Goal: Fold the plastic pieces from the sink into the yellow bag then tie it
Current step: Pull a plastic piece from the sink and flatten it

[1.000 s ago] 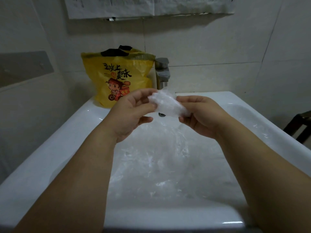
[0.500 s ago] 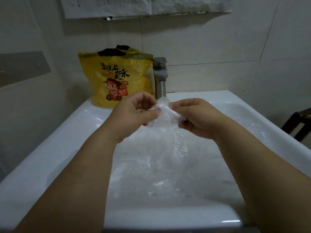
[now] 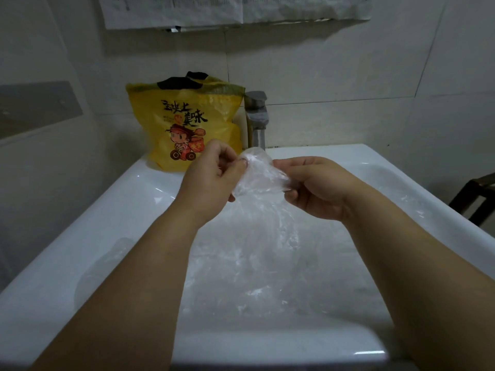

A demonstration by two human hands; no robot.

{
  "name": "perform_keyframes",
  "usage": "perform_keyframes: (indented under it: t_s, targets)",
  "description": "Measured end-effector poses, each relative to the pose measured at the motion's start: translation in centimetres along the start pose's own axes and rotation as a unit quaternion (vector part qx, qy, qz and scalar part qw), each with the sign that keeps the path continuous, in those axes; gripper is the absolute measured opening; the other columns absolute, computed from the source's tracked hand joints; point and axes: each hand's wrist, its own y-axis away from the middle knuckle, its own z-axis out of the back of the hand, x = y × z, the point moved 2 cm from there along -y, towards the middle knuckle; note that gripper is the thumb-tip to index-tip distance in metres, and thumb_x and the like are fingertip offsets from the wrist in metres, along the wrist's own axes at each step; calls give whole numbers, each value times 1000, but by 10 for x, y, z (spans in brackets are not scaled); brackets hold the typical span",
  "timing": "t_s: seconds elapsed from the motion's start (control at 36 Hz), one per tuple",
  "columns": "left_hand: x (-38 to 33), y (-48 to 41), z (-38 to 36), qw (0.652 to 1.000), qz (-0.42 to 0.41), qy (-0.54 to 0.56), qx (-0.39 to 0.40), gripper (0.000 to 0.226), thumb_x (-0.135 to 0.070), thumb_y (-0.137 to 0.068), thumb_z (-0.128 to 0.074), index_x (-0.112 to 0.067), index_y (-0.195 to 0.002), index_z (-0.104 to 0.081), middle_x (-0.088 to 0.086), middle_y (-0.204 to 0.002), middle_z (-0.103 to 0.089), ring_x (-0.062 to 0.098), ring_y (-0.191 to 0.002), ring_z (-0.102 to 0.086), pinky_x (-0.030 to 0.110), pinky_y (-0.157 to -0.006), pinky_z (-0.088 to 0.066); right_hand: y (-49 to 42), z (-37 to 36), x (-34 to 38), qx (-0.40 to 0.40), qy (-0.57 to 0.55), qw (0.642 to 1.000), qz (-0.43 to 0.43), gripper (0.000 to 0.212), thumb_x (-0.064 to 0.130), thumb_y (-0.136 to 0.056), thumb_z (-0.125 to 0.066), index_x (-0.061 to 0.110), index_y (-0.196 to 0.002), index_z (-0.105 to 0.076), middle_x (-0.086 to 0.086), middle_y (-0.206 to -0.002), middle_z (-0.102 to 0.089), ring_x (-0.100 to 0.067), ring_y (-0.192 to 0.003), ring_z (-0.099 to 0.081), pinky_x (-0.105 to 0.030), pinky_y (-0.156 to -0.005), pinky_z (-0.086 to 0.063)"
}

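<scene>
**Folded plastic held hand to hand; yellow bag lies beyond and to the left**

Nearest, the basin of the sink (image 3: 80,236) holds a loose heap of clear plastic pieces (image 3: 254,263), crumpled and hard to count. Above them the two hands meet. The left hand (image 3: 211,180) pinches a small folded plastic piece (image 3: 258,175) between thumb and curled fingers (image 3: 227,153). The right hand (image 3: 316,188) grips its other end, fingers curled round it. The piece's long axis runs side to side, dipping slightly toward the right.

Beyond the hands and to their left, the yellow bag (image 3: 187,124) stands upright on the sink's back corner, mouth upward and not yet tied. The left hand is nearer to it, so the piece probably has to go up, back and left to drop in.

The bag bears black brush-style Chinese characters, seemingly 舌尖上美味, above a cartoon figure on wheels. A small round seal beside them is too small to read. Just right of the bag stands the faucet (image 3: 257,116). Printed sheets (image 3: 174,9) hang on the wall above, their text illegible.
</scene>
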Motion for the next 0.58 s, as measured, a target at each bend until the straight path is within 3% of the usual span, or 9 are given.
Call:
perform_keyframes:
  t_s: [0.17, 0.28, 0.33, 0.44, 0.58]
  targets:
    - [0, 1, -3, 999, 36, 2, 1, 20, -26, -95, -57, -18, -78, -51, -1, -74, -53, 8, -61, -53, 17, -48, -49, 1, 0, 2, -8, -10, 1000, 13, 12, 4, -92, -55, 1, -93, -67, -9, -76, -68, -9, -56, -59, -14, -45, -47]
    - [-8, 0, 1, 968, 131, 194, 89, 8, -13, -97, -54, -13, -94, -62, 3, -93, -64, 13, -83, -62, 22, -65, -56, -1, 5, 5, -56, -35, 998, 23, 14, 2, -92, -56, 0, -99, -67, -10, -84, -67, -8, -57, -59, -12, -47, -47]
    - [-11, 0, 3, 948, 143, 259, 114, 15, -5, -96, -51, -12, -102, -64, 5, -98, -70, 15, -86, -67, 23, -66, -57, 0, 6, 6, -58, -37, 997, 22, 16, -2, -91, -54, 1, -98, -68, -8, -82, -69, -7, -52, -59, -12, -45, -46]
    - [-11, 3, 7, 968, 96, 201, 111, 23, 0, -90, -59, -19, -101, -66, -6, -85, -74, 8, -80, -71, 19, -62, -55, 1, 7, 5, -30, -6, 999, 8, 21, -6, -91, -50, 4, -86, -69, -7, -75, -70, -8, -53, -57, -13, -45, -46]
    - [-12, 2, 9, 961, 111, 223, 122, 26, 3, -90, -53, -18, -98, -68, 1, -96, -70, 13, -88, -68, 24, -65, -56, 1, 6, 3, -43, 53, 998, 15, 17, -3, -92, -52, 2, -93, -68, -14, -90, -66, -11, -58, -56, -15, -46, -46]
